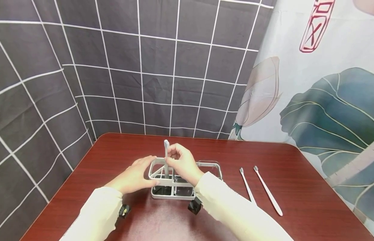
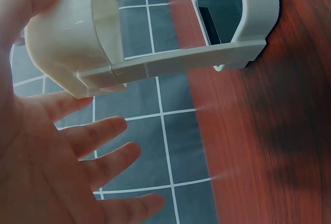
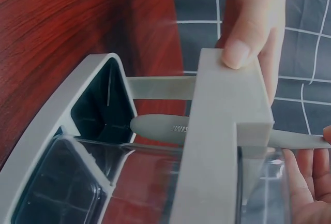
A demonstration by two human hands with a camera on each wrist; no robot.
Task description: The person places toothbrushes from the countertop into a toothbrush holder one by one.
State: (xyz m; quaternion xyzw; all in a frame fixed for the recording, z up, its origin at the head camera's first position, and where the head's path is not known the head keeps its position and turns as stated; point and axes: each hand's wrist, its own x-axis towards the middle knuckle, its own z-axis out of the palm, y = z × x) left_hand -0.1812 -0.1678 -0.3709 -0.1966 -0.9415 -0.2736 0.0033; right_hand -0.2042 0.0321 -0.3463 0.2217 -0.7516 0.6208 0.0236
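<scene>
A white two-tier toothbrush holder [image 1: 180,197] stands upright on the table. My left hand [image 1: 134,175] steadies its left end, thumb on the near side and index finger at the far corner; the left wrist view shows the other fingers [image 2: 106,164] spread and straight. With thumb and fingertips, my right hand [image 1: 185,164] pinches a grey-white toothbrush [image 1: 166,149] near its head. The brush stands head up, through an upper opening at the holder's left. In the right wrist view the toothbrush handle's rounded end [image 3: 155,127] lies between the tiers, close to the dark base compartment.
A clear cup [image 1: 215,164] sits at the holder's right side, partly hidden by my right hand. Two white toothbrushes [image 1: 247,184] [image 1: 269,192] lie on the red-brown table [image 1: 307,197] to the right. Behind the table hangs a grey checked cloth [image 1: 156,87].
</scene>
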